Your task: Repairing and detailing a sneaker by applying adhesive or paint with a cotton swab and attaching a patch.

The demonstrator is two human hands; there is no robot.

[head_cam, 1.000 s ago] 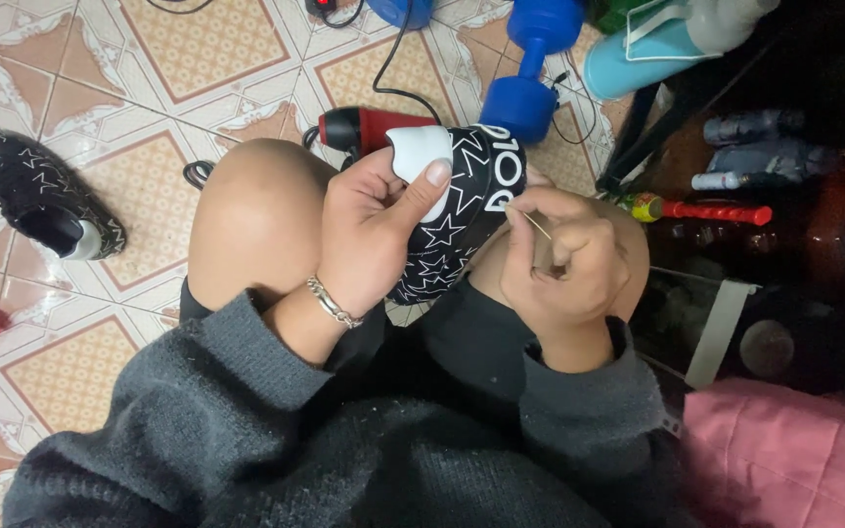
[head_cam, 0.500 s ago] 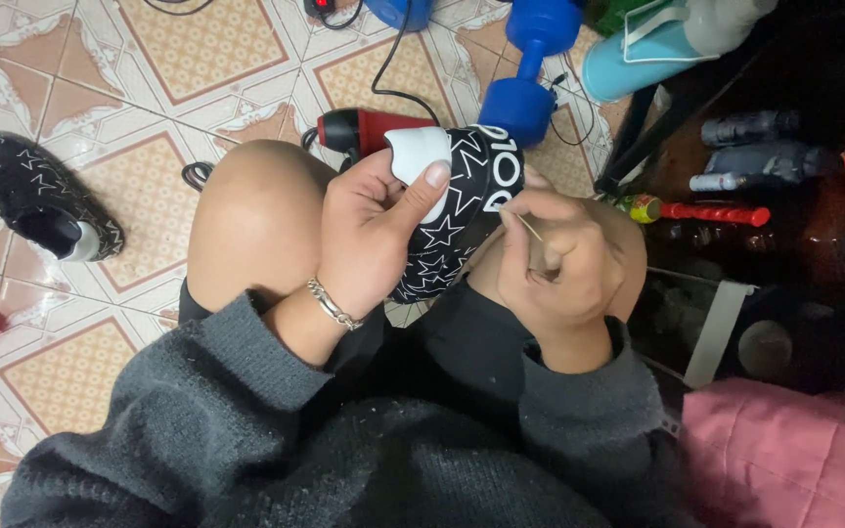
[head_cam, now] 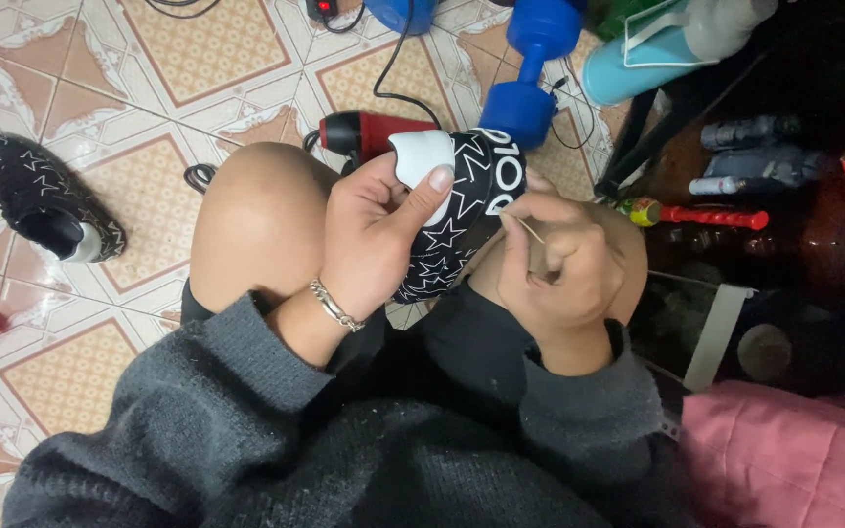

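Observation:
My left hand (head_cam: 374, 235) grips a black sneaker with white stars (head_cam: 462, 196) by its white toe cap, thumb pressed on the cap. The shoe rests between my bare knees. My right hand (head_cam: 564, 264) pinches a thin stick-like tool (head_cam: 523, 227) whose tip touches the shoe's side. A silver bracelet (head_cam: 334, 305) circles my left wrist. Both arms wear grey knit sleeves.
The matching black star sneaker (head_cam: 41, 196) lies on the tiled floor at left. A red and black device with a cable (head_cam: 369, 132) and a blue dumbbell (head_cam: 530, 68) lie beyond the knees. Bottles and a red-handled tool (head_cam: 706, 215) sit at right; pink fabric (head_cam: 794, 460) at lower right.
My right hand has shifted slightly, nudging the thin tool along the shoe's side. The left hand keeps the same grip.

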